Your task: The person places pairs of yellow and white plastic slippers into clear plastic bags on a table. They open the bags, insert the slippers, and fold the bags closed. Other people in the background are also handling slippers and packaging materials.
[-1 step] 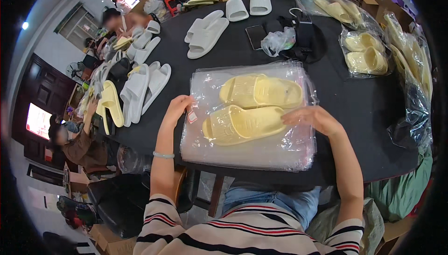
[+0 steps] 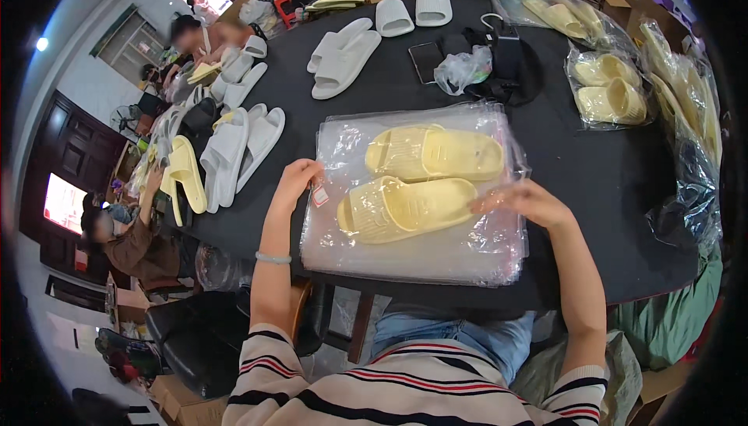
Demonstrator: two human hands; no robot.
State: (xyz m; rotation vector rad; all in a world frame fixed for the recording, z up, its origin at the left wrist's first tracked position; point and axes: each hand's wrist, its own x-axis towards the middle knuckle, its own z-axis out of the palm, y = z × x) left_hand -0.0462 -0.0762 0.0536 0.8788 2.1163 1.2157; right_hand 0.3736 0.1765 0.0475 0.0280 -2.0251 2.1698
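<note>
Two pale yellow slippers, an upper slipper (image 2: 471, 155) and a lower slipper (image 2: 432, 202), lie side by side with shiny clear plastic over them. Beneath is a flat stack of clear plastic bags (image 2: 413, 258). My left hand (image 2: 300, 181) pinches the left edge of the plastic, beside a small white label (image 2: 320, 195). At the right end of the lower slipper is my right hand (image 2: 526, 200), fingers stretched out and slightly blurred. Its fingertips reach the slipper's heel; whether they lie over or under the film I cannot tell.
White slippers (image 2: 347, 64) stand beyond the stack, with more at the left. A phone (image 2: 425, 61), a crumpled clear bag (image 2: 465, 69) and a black stand (image 2: 506, 60) sit behind. Bagged yellow slippers (image 2: 612, 95) lie at the right. Other people work around the dark table (image 2: 600, 216).
</note>
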